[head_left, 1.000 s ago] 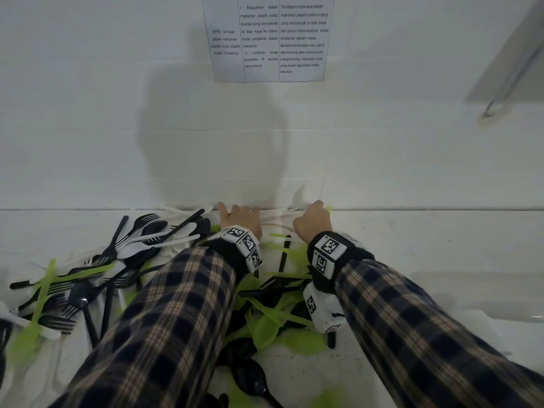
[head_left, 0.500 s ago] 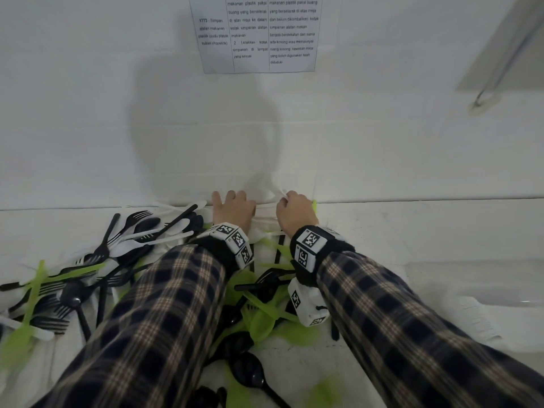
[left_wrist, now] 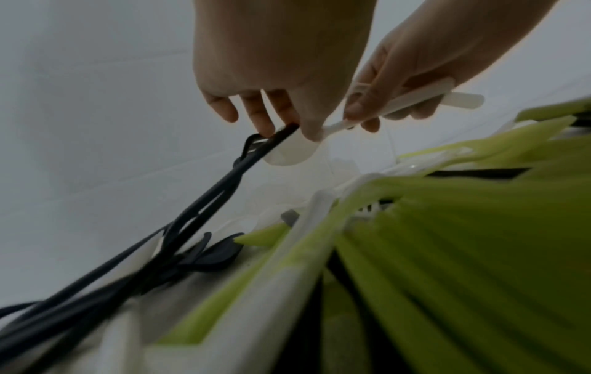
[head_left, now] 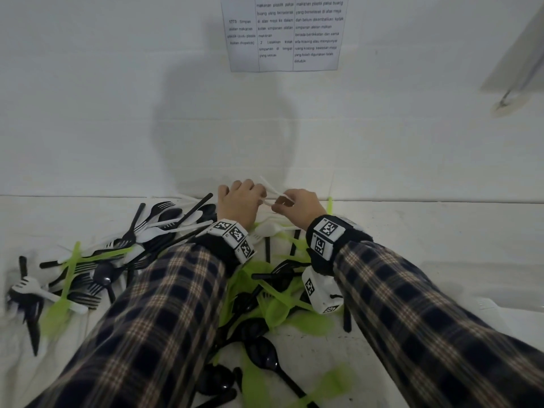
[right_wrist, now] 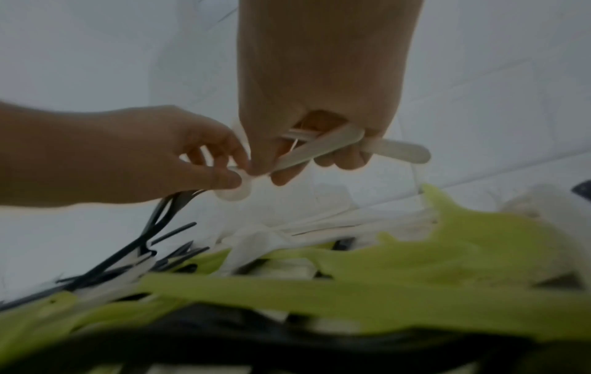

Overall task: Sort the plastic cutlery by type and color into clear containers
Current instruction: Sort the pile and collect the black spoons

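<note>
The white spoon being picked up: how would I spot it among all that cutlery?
Look at the far edge of the table, by the wall. Both hands meet there: the right hand grips white handles, the left hand pinches the white spoon. It alone is lifted off the pile.

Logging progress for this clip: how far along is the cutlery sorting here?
Early. Nothing looks sorted: black, white and green cutlery lies mixed on the table, and no filled container shows. In hand: the right hand grips white cutlery handles; the left hand pinches a white spoon. Nearly the whole pile remains.
</note>
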`<state>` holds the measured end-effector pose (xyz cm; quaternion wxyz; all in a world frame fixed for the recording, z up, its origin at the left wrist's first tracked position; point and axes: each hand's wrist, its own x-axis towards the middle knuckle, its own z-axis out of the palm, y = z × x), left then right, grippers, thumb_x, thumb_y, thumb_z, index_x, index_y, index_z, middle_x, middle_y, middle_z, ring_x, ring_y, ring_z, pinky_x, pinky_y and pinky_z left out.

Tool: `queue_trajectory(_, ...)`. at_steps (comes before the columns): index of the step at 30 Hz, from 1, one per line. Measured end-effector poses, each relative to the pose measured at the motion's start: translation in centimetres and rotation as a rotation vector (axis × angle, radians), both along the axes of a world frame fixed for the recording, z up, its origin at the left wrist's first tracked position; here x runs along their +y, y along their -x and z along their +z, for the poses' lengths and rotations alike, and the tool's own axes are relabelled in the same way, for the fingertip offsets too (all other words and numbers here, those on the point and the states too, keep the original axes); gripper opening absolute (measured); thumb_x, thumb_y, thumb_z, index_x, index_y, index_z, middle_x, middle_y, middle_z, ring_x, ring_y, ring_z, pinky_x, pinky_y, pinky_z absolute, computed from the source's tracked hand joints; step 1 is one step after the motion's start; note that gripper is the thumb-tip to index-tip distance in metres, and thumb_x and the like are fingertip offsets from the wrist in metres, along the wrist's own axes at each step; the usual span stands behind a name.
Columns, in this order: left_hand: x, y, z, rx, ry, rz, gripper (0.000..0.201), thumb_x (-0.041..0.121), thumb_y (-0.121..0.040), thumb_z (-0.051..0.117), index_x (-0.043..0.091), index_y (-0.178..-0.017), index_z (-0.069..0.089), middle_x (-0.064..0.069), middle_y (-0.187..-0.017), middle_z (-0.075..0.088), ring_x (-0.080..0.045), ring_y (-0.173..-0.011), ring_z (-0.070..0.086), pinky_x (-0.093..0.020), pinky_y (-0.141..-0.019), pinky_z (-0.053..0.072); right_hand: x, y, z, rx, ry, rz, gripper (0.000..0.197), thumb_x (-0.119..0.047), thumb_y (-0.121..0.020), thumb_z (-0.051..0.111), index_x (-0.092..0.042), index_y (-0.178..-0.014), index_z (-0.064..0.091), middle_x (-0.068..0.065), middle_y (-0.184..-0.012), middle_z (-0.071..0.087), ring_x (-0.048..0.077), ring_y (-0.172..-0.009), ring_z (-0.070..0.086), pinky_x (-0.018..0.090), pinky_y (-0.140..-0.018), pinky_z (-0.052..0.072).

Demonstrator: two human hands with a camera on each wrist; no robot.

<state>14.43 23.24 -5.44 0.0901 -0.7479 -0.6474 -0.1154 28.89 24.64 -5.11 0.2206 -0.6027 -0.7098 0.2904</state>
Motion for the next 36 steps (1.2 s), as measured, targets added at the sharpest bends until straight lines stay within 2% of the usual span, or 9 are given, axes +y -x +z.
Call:
queue_trajectory(7,-1.0,0.3,0.4,-0.198,0.051,0.197,0.026,0.020,-0.091,0.044,0.016,-0.116,0.050,-0.004,-0.117,0.053,-0.024,-0.109,0.050,-0.038,-0.094,0.033,0.1,-1.3,-0.5,-0.006,0.096,-0.035,0.012,-0.020,-0.093,0.048,-0.013,-0.085,0.054,0.007,-0.088,0.056,0.021,-0.084,0.051,0.026,-0.071,0.036)
queue_trajectory(10,-0.9,-0.1,0.0,-0.112,0.166,0.128,0.026,0.029,-0.092,0.044,0.018,-0.112,0.056,-0.001,-0.118,0.055,-0.021,-0.112,0.048,-0.038,-0.098,0.031,0.1,-1.7,-0.2,-0.020,0.104,-0.061,0.016,-0.019,-0.097,0.040,-0.012,-0.098,0.055,0.011,-0.098,0.055,0.023,-0.091,0.049,0.024,-0.073,0.032)
queue_trajectory(15,-0.6,-1.7,-1.2,0.163,0.485,-0.016,0.050,0.038,-0.096,0.038,0.025,-0.143,0.033,0.003,-0.150,0.029,-0.023,-0.137,0.021,-0.050,-0.111,0.010,0.2,-2.0,-0.1,0.022,0.098,-0.106,0.031,-0.015,-0.101,0.033,0.002,-0.122,0.047,0.020,-0.120,0.056,0.031,-0.104,0.053,0.025,-0.074,0.033)
queue_trajectory(20,-0.5,-2.2,-1.3,0.202,0.327,-0.099,0.038,0.019,-0.100,0.034,0.032,-0.132,0.048,0.008,-0.135,0.049,-0.017,-0.133,0.031,-0.050,-0.112,0.004,0.2,-2.7,-0.5,0.073,0.081,-0.127,0.031,-0.026,-0.095,0.044,-0.004,-0.116,0.051,0.005,-0.098,0.052,0.019,-0.088,0.045,0.025,-0.073,0.033)
queue_trajectory(22,-0.5,-2.0,-1.0,0.077,0.235,-0.102,0.034,0.018,-0.099,0.036,0.033,-0.125,0.053,0.010,-0.127,0.056,-0.015,-0.126,0.039,-0.048,-0.110,0.008,0.1,-2.7,-0.5,0.049,0.076,-0.106,0.012,-0.028,-0.087,0.055,-0.017,-0.087,0.051,-0.004,-0.084,0.050,0.018,-0.085,0.046,0.023,-0.064,0.033)
queue_trajectory(24,-0.6,-1.8,-0.4,-0.111,0.171,-0.073,0.025,0.025,-0.096,0.044,0.031,-0.119,0.053,0.011,-0.118,0.061,-0.014,-0.116,0.049,-0.043,-0.104,0.018,-0.1,-2.7,-0.3,-0.014,0.063,-0.050,0.027,-0.022,-0.083,0.061,-0.024,-0.067,0.039,-0.008,-0.069,0.043,0.018,-0.078,0.046,0.020,-0.052,0.030)
queue_trajectory(30,-1.0,-0.8,0.2,-0.769,0.028,-0.099,0.037,0.019,-0.080,0.071,0.014,-0.114,0.057,-0.002,-0.109,0.058,-0.015,-0.098,0.053,-0.037,-0.093,0.043,-0.6,-2.0,0.1,-0.010,0.119,0.015,0.021,-0.023,-0.083,0.065,-0.014,-0.069,0.053,-0.007,-0.062,0.045,0.015,-0.067,0.047,0.017,-0.048,0.029)
queue_trajectory(33,-0.8,-1.5,0.1,-1.005,-0.011,0.120,0.055,0.030,-0.083,0.069,0.009,-0.127,0.044,-0.006,-0.121,0.047,-0.017,-0.100,0.050,-0.031,-0.092,0.043,-0.7,-1.3,0.3,0.160,0.150,-0.034,0.018,-0.023,-0.083,0.066,-0.012,-0.073,0.056,-0.004,-0.061,0.046,0.011,-0.056,0.044,0.020,-0.049,0.031)
queue_trajectory(36,-0.4,-2.6,0.2,-1.170,0.287,0.244,0.035,0.048,-0.092,0.050,0.016,-0.090,0.061,-0.010,-0.100,0.067,-0.028,-0.091,0.064,-0.040,-0.090,0.051,-0.8,-0.2,0.6,0.310,0.211,-0.052,0.028,-0.029,-0.083,0.068,-0.014,-0.067,0.050,-0.003,-0.058,0.043,0.012,-0.051,0.041,0.023,-0.048,0.032)
